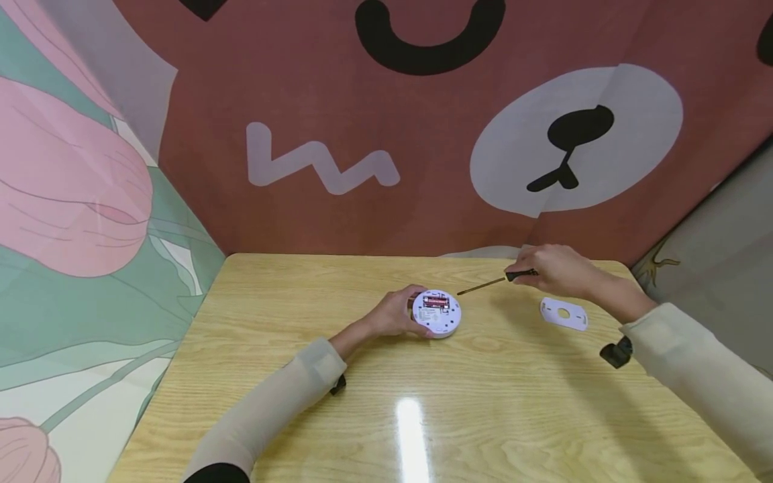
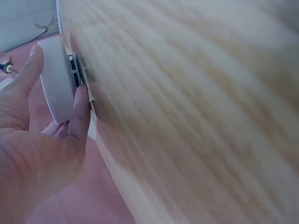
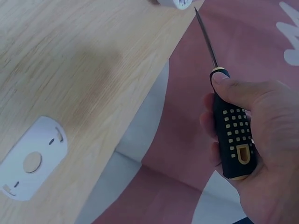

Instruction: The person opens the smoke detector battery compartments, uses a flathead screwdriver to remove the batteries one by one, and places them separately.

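In the head view a round white smoke detector point(image 1: 445, 323) sits near the middle of the table, its back facing up with a red battery showing. My left hand point(image 1: 395, 315) grips its left side, thumb at the near edge and fingers at the far edge; the left wrist view shows its smooth white rim point(image 2: 56, 79) between thumb and fingers. My right hand point(image 1: 561, 270) holds a black and yellow screwdriver point(image 3: 233, 133) by the handle, thumb along the top. The shaft points left, its tip near the detector's upper right edge; whether they touch is unclear.
A white oval mounting plate point(image 1: 568, 315) with a round central hole lies on the table below my right hand. The wooden table point(image 1: 362, 416) ends at a reddish printed cloth point(image 1: 326, 221) behind it.
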`<action>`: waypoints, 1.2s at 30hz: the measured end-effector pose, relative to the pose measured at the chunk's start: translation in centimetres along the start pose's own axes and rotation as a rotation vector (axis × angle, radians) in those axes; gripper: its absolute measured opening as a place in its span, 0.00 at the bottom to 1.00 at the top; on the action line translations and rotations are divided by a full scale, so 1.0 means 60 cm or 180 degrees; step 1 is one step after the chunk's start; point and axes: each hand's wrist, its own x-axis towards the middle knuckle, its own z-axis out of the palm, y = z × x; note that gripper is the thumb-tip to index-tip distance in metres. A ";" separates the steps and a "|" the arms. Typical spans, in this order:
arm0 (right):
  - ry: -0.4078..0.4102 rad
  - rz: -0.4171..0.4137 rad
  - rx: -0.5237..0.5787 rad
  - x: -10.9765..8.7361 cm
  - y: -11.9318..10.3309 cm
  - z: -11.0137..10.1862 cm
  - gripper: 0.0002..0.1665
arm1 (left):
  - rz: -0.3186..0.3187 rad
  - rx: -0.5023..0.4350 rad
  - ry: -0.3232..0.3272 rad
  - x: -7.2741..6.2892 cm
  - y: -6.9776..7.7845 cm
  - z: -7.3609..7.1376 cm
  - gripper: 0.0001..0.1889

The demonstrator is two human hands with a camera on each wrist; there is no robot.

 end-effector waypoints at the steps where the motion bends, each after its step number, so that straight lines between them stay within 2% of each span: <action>1: -0.0004 -0.0021 -0.0009 0.002 -0.004 -0.001 0.15 | 0.0001 -0.0003 -0.0004 0.000 0.000 0.000 0.52; 9: -0.0116 0.0000 -0.0106 0.016 -0.030 -0.001 0.12 | -0.0006 0.0000 0.0008 0.000 0.003 0.001 0.52; 19: -0.0202 0.0006 -0.0071 0.031 -0.038 0.003 0.11 | 0.0006 0.0103 0.0005 0.000 0.007 0.000 0.52; 26: -0.0351 -0.0034 -0.0101 0.039 -0.045 0.000 0.13 | -0.0003 0.0167 0.0027 -0.001 0.008 0.001 0.52; 31: -0.0415 -0.0193 -0.0301 0.048 -0.050 -0.004 0.07 | -0.0021 0.0230 0.0063 0.000 0.011 0.003 0.52; 36: -0.0586 -0.0213 -0.0425 0.069 -0.062 -0.017 0.01 | -0.0026 0.0294 0.0143 0.001 0.016 0.004 0.51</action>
